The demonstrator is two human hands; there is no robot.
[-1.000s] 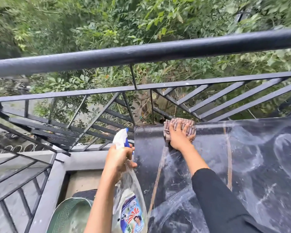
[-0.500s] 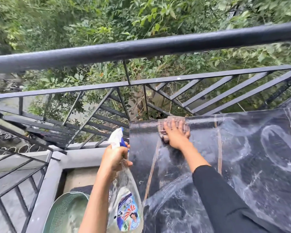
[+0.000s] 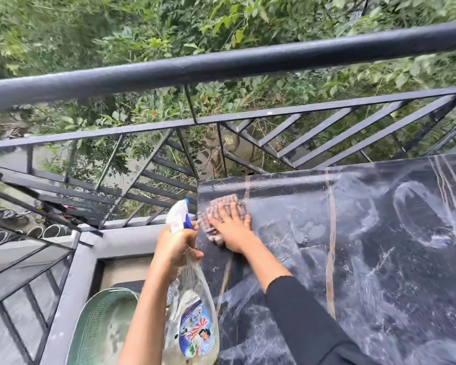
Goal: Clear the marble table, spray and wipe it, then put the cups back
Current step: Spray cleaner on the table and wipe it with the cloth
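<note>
Right hand (image 3: 231,230): we see it laid flat with fingers spread, pressing the cloth (image 3: 225,202) onto the marble table (image 3: 379,259) near its far left corner. A flat palm spreads the pressure for wiping.
Left hand (image 3: 175,246): it is curled round the neck of the spray bottle (image 3: 192,312), just off the table's left edge. We judge this leaves it ready to spray and out of the cloth's path.
Table: wet streaks and ring marks lie to the right, so we judge the wiping only partly done.
Cups: none are in view.
</note>
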